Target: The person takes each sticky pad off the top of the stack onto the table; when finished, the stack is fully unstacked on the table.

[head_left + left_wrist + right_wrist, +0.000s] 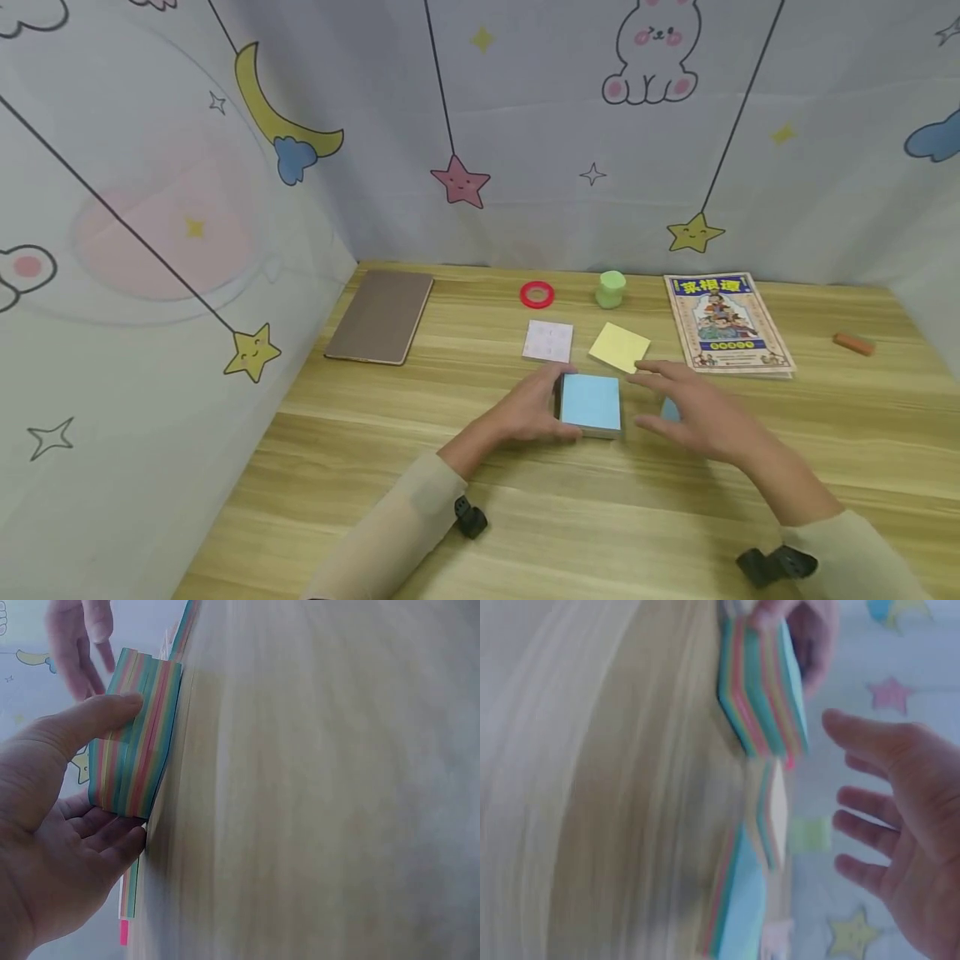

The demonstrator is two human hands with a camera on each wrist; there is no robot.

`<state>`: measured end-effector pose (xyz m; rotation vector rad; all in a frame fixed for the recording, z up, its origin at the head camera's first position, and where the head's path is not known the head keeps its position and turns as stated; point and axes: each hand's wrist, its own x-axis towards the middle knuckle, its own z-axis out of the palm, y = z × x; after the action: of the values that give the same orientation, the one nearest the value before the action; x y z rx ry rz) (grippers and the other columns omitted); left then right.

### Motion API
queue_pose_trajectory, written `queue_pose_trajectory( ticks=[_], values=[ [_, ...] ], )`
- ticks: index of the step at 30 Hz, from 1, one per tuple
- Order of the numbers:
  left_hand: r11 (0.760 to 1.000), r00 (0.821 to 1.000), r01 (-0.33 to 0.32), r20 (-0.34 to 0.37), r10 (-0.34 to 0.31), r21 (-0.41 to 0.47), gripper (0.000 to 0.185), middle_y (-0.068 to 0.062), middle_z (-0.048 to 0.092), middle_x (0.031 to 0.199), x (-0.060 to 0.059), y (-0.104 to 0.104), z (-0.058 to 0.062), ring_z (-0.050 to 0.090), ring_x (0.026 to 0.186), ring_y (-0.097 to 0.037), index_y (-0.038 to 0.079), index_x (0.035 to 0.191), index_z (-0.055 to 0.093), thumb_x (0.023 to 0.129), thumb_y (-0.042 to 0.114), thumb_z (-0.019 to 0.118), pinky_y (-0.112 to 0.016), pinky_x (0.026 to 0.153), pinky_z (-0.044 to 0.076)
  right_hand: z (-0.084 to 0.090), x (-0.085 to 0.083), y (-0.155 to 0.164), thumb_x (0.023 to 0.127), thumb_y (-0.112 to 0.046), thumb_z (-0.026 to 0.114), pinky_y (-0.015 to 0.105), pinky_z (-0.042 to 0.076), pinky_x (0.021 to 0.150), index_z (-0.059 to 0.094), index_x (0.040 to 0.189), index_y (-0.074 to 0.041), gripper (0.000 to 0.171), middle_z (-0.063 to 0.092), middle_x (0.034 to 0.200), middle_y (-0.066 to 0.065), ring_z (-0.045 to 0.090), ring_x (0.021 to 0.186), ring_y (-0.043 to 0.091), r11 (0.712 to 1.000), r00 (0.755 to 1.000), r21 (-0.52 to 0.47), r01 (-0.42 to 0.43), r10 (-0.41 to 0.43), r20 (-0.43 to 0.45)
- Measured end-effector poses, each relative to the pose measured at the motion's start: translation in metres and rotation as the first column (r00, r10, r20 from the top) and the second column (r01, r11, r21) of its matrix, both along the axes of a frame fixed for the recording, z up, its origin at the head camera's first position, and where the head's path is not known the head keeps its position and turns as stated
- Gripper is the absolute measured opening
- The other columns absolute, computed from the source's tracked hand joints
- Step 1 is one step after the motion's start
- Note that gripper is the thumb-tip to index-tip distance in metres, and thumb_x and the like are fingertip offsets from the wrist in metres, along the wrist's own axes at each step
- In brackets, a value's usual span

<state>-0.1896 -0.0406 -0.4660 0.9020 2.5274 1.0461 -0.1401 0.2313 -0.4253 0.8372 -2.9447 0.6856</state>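
L hand [534, 408] pinches blue-topped stack [591, 402], front-left of yellow pad [618, 347]; R hand [701, 412], fingers loosely spread, empty, mostly hides 2nd blue pad [670, 410] in head view; R wrist cam shows its striped edge.

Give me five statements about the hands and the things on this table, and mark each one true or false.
1. The left hand holds a blue-topped stack of paper. True.
2. The right hand is gripping a red ring. False: it holds nothing, its fingers apart from the stack.
3. The stack's sides show coloured stripes. True.
4. In the head view, the brown notebook lies right of the illustrated booklet. False: it lies well to the left of it.
5. In the head view, the yellow pad lies left of the booklet. True.
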Motion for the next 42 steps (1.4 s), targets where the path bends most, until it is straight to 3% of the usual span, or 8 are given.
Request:
queue_pose_trajectory(
  ticks=[5, 9, 22, 33, 42],
  values=[
    [1.0, 1.0, 0.011, -0.011, -0.011, 0.0, 0.089, -0.007, 0.05, 0.132, -0.001, 0.0, 0.0, 0.049, 0.114, -0.014, 0.005, 0.142, 0.038, 0.073, 0.03, 0.088, -0.027, 0.1, 0.041, -0.011, -0.004, -0.029, 0.085, -0.036, 0.077, 0.055, 0.042, 0.1, 0.057, 0.138, -0.014, 0.061, 0.043, 0.148, 0.016, 0.043, 0.132, 0.037, 0.995, 0.995, -0.037, -0.096, 0.095, -0.02],
    [1.0, 1.0, 0.017, -0.016, -0.017, -0.01, 0.089, -0.009, 0.048, 0.137, 0.0, 0.0, -0.001, 0.048, 0.12, -0.014, 0.005, 0.143, 0.038, 0.074, 0.031, 0.088, -0.027, 0.103, 0.039, -0.02, -0.009, -0.042, 0.085, -0.036, 0.077, 0.052, 0.042, 0.102, 0.058, 0.137, -0.012, 0.061, 0.043, 0.149, 0.015, 0.042, 0.133, 0.036, 0.991, 0.99, -0.007, -0.137, 0.136, -0.034],
    [1.0, 1.0, 0.007, -0.021, -0.007, -0.015, 0.088, -0.007, 0.048, 0.136, -0.001, -0.001, -0.002, 0.048, 0.121, -0.015, 0.006, 0.141, 0.039, 0.073, 0.032, 0.088, -0.027, 0.103, 0.039, -0.024, -0.019, -0.057, 0.082, -0.036, 0.08, 0.049, 0.045, 0.098, 0.059, 0.135, -0.015, 0.061, 0.046, 0.145, 0.011, 0.044, 0.131, 0.033, 0.993, 0.993, 0.01, -0.118, 0.118, 0.004],
    [1.0, 0.999, 0.014, -0.033, -0.015, -0.025, 0.088, -0.006, 0.048, 0.138, -0.001, -0.001, -0.002, 0.046, 0.123, -0.015, 0.007, 0.143, 0.04, 0.073, 0.033, 0.088, -0.029, 0.103, 0.039, -0.019, -0.015, -0.048, 0.079, -0.038, 0.082, 0.049, 0.047, 0.094, 0.067, 0.125, -0.015, 0.054, 0.053, 0.138, 0.014, 0.049, 0.125, 0.034, 0.998, 0.998, 0.02, -0.053, 0.054, -0.022],
    [1.0, 0.998, 0.018, -0.055, -0.019, -0.022, 0.084, -0.006, 0.049, 0.136, 0.0, 0.0, -0.002, 0.047, 0.123, -0.015, 0.006, 0.14, 0.043, 0.073, 0.031, 0.088, -0.028, 0.104, 0.038, -0.004, 0.004, 0.001, 0.077, -0.034, 0.084, 0.057, 0.046, 0.089, 0.066, 0.124, -0.015, 0.054, 0.052, 0.136, 0.014, 0.048, 0.121, 0.039, 0.996, 0.995, -0.059, 0.072, -0.076, -0.062]
  ],
)
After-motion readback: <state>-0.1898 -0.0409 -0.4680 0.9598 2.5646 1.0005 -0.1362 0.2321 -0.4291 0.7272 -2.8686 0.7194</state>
